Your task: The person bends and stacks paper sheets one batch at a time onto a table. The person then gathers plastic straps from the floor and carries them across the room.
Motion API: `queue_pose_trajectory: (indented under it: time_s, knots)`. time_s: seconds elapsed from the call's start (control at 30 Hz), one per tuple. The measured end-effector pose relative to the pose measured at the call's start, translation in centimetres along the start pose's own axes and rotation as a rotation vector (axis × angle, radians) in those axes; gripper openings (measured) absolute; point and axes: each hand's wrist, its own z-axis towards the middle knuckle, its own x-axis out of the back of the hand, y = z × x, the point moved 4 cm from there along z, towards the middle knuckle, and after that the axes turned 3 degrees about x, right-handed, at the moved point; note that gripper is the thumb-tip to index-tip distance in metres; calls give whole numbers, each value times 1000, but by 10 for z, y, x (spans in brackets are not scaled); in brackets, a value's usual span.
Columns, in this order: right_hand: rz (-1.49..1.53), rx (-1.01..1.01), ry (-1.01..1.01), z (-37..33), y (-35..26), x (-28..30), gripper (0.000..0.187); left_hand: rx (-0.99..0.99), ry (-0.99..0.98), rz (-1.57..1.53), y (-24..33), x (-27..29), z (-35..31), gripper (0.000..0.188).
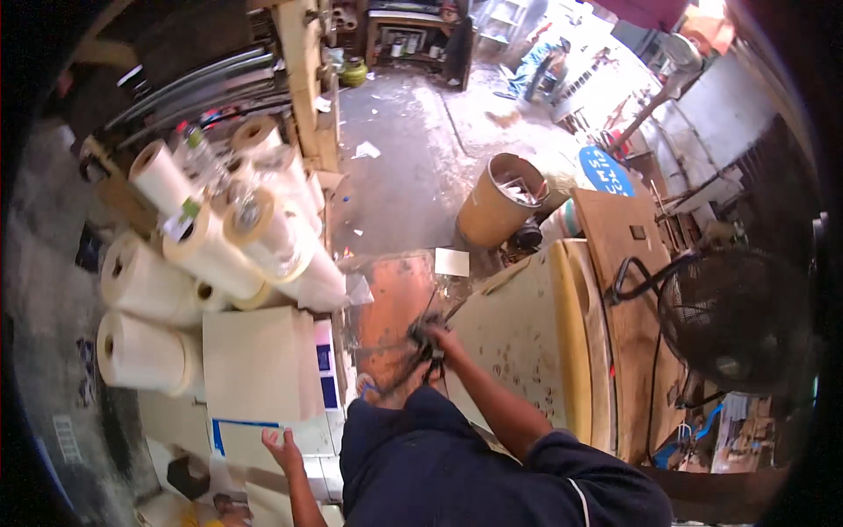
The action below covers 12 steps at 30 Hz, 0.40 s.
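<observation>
My left hand [283, 450] is at the lower left with its fingers apart and nothing in it. It is nearest to the stack of cream sheets [255, 364], just beside its front edge. My right arm reaches forward over the floor, and my right hand [439, 335] closes on a dark, blurred object [423, 331]. Something long and dark trails from that object toward my feet; its kind cannot be made out. The pale panel with brown spots [509, 338] lies just right of my right hand.
Large rolls of film [211, 250] are piled at the left. A brown drum [492, 206] holding scraps stands ahead. On the right are a wooden board [628, 307] and a black fan [724, 321]. A white sheet [452, 262] lies on the floor.
</observation>
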Motion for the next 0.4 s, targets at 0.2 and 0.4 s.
queue_pose_trajectory:
  time_s: [0.2,0.4]
  knots:
    - [-56,1132,791,175,-348,100,80,1,-303,45,110,-104,71,63]
    - [-371,1625,1354,245,-603,152,68,91,-183,141,73,-138,128,62]
